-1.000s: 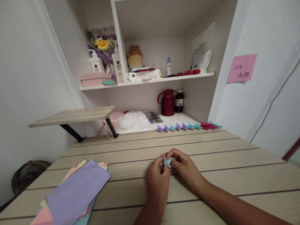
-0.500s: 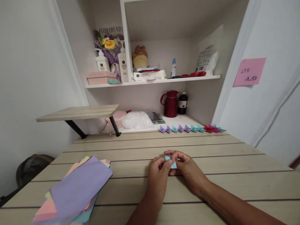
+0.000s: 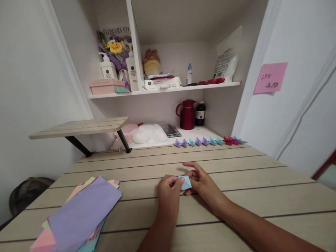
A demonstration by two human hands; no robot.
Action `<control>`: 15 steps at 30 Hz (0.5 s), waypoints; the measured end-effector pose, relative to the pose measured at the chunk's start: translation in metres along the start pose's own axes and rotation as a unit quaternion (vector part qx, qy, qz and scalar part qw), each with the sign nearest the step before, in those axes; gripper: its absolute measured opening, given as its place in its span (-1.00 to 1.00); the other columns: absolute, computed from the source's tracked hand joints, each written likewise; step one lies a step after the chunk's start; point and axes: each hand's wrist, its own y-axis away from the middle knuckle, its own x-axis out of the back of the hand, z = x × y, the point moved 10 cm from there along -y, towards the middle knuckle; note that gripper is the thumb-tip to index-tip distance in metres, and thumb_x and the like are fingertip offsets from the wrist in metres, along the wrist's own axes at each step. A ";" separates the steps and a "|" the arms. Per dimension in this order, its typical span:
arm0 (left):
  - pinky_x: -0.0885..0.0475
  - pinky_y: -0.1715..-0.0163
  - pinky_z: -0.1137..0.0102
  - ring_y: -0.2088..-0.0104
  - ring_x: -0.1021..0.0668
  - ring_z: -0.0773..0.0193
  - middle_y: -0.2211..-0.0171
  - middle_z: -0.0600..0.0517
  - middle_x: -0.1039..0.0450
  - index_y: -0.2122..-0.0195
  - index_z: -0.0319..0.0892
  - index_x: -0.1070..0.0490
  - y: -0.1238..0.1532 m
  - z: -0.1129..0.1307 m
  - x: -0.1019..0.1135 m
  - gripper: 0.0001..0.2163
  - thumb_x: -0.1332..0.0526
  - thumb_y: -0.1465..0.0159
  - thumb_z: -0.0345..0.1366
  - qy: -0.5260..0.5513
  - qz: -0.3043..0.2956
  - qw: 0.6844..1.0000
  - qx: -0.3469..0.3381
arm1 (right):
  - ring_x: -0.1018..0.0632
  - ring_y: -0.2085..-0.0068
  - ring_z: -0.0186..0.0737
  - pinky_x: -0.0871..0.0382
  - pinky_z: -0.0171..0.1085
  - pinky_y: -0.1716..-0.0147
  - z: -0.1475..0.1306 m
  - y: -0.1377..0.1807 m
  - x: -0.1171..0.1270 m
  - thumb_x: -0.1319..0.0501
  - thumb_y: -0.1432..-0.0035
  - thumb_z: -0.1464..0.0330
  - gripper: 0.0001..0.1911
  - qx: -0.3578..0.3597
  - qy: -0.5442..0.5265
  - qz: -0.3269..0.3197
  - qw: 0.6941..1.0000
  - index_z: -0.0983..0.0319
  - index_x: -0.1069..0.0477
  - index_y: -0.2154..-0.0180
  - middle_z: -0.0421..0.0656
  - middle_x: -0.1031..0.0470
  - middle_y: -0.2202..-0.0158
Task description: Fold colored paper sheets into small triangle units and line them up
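A small light-blue folded paper [image 3: 186,183] is held just above the table, a flat packet with diagonal creases on its face. My left hand [image 3: 170,190] pinches its left side, thumb on top and fingers curled behind. At its right corner is my right hand [image 3: 203,183], thumb and lower fingers around the edge while the index finger stretches up and away. Part of those lower fingers is hidden behind the paper. Folded paper boats [image 3: 205,141] in purple, blue, red and pink stand in a row along the table's back edge.
Coloured paper sheets [image 3: 86,210], purple on top, lie at the left. Behind them a small raised shelf [image 3: 81,126] stands on black legs. A red jug [image 3: 187,114], a dark bottle [image 3: 200,113] and a white fluffy bundle [image 3: 150,133] sit in the cabinet.
My right index finger has lifted off the paper and straightened, so more of the folded paper's face shows. The whole view has shifted slightly, the scene moving left.
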 end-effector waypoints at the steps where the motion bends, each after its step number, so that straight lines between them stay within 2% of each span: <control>1: -0.32 0.43 0.44 0.48 -0.44 0.29 0.54 0.04 -0.42 0.59 -0.24 -0.50 -0.001 0.000 0.005 -0.84 -0.29 -0.01 -0.25 -0.008 0.022 1.000 -0.002 | -0.53 0.46 -0.31 -0.44 -0.30 0.48 0.002 0.000 -0.002 -0.36 0.03 0.22 -0.54 -0.007 0.008 -0.008 1.000 0.18 -0.34 0.08 -0.24 -0.48 0.39; 3: -0.33 0.42 0.43 0.47 -0.47 0.26 0.54 0.02 -0.46 0.56 -0.25 -0.51 -0.003 -0.002 0.014 -0.84 -0.30 -0.01 -0.24 -0.008 0.049 0.999 0.008 | -0.53 0.48 -0.30 -0.43 -0.30 0.48 0.007 0.001 -0.009 -0.30 -0.03 0.12 -0.63 -0.032 0.016 -0.039 0.999 0.28 -0.41 0.25 -0.16 -0.50 0.44; 5: -0.35 0.40 0.41 0.45 -0.49 0.23 0.52 0.00 -0.50 0.52 -0.26 -0.52 -0.004 -0.006 0.017 -0.82 -0.30 -0.01 -0.22 0.003 0.052 0.998 0.029 | -0.54 0.49 -0.29 -0.43 -0.29 0.46 0.009 0.003 -0.015 -0.22 -0.08 0.02 -0.56 -0.055 0.010 -0.062 0.997 0.32 -0.42 0.39 -0.10 -0.51 0.47; 11: -0.34 0.40 0.42 0.45 -0.47 0.23 0.56 0.04 -0.46 0.53 -0.26 -0.49 -0.005 -0.010 0.016 -0.77 -0.28 -0.03 -0.16 -0.014 0.038 0.998 0.041 | -0.55 0.50 -0.23 -0.41 -0.25 0.47 0.003 0.007 -0.020 -0.03 -0.12 -0.15 -0.37 -0.069 0.011 -0.078 0.995 0.31 -0.39 0.46 -0.07 -0.52 0.49; 13: -0.28 0.47 0.45 0.51 -0.41 0.29 0.63 0.09 -0.37 0.61 -0.23 -0.43 -0.004 -0.010 0.018 -0.74 -0.28 -0.04 -0.12 -0.043 0.050 0.997 0.036 | -0.53 0.50 -0.24 -0.40 -0.26 0.45 0.003 0.008 -0.022 -0.06 -0.10 -0.14 -0.39 -0.071 0.035 -0.086 0.993 0.31 -0.40 0.46 -0.10 -0.51 0.54; 15: -0.21 0.53 0.47 0.57 -0.32 0.35 0.69 0.13 -0.26 0.69 -0.21 -0.34 -0.004 -0.010 0.021 -0.68 -0.28 -0.04 -0.11 -0.072 0.065 0.995 0.029 | -0.50 0.50 -0.29 -0.37 -0.30 0.45 0.005 0.008 -0.023 -0.21 -0.02 -0.08 -0.46 -0.073 0.064 -0.089 0.991 0.31 -0.42 0.45 -0.14 -0.49 0.57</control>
